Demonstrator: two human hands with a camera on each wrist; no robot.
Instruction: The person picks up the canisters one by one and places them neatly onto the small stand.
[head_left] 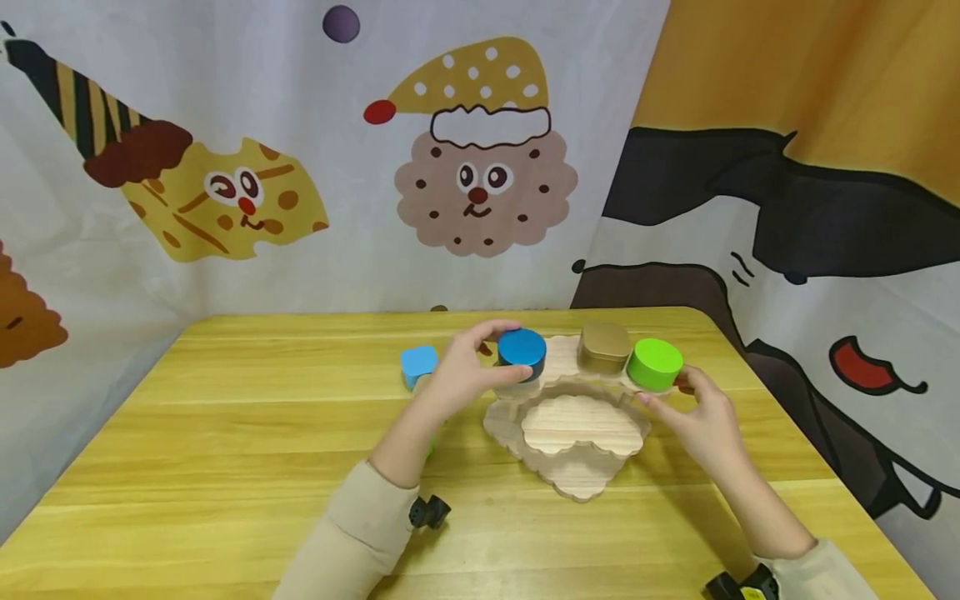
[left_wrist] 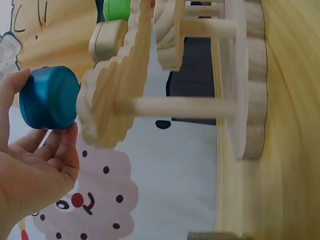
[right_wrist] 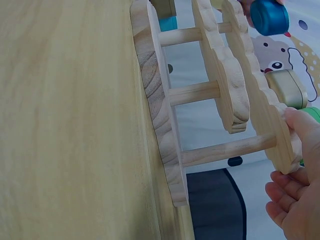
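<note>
A wooden stand (head_left: 577, 429) with cloud-shaped tiers stands in the middle of the table. My left hand (head_left: 483, 360) grips a round dark blue tin (head_left: 522, 348) at the left end of the stand's top shelf; in the left wrist view the dark blue tin (left_wrist: 50, 98) sits between thumb and fingers of the left hand (left_wrist: 45, 147). A gold tin (head_left: 603, 346) and a round green tin (head_left: 655, 364) rest on the top shelf. My right hand (head_left: 678, 392) holds the shelf's right edge beside the green tin, thumb on top; the right hand (right_wrist: 295, 165) reaches the stand (right_wrist: 165, 125) from its right.
A light blue square tin (head_left: 418, 365) lies on the yellow wooden table (head_left: 225, 433), left of the stand. A small green thing (head_left: 430, 450) shows partly under my left wrist. Cartoon-printed curtains (head_left: 300, 167) hang close behind and to the right.
</note>
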